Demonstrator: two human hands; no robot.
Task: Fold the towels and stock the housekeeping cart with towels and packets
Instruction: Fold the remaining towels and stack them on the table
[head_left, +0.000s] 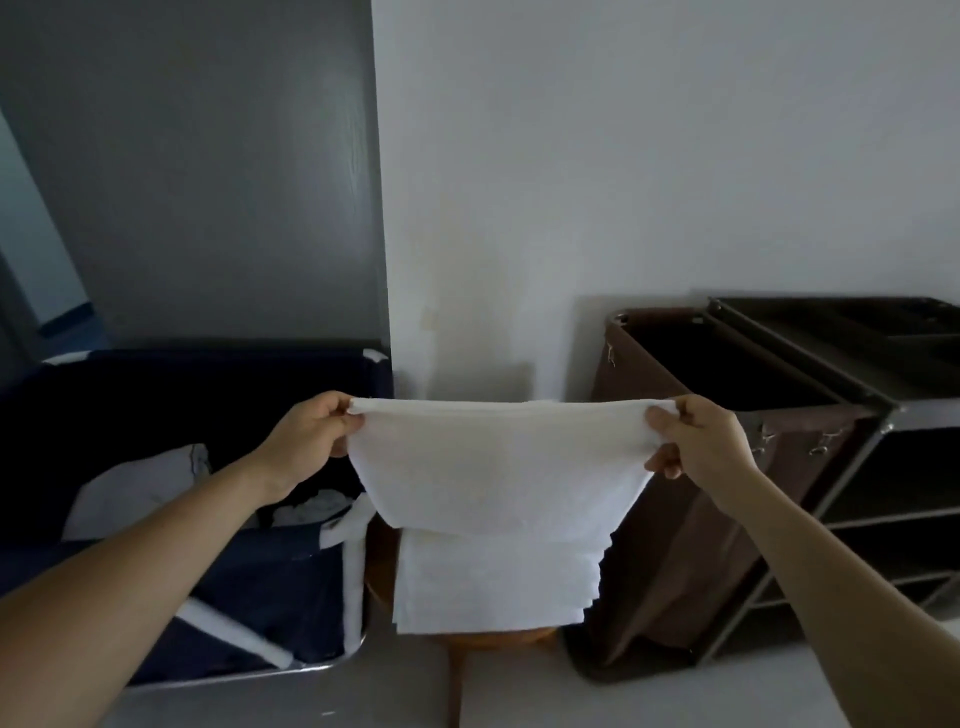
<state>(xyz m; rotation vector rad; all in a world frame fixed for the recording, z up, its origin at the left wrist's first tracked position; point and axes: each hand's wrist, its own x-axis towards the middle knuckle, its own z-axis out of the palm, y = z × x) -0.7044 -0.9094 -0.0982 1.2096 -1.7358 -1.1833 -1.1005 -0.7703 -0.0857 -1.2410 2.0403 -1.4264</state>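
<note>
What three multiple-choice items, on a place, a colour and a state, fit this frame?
1. The stack of folded towels lies: A on the wooden stool; B on the floor; C on a shelf.
2. The cart's bag is: A green; B brown; C red.
3. The held towel is: A crumpled; B laid flat; C stretched between left hand and right hand.
A: the stool shows under the stack. B: its cloth shows brown. C: each hand pinches a top corner.
</note>
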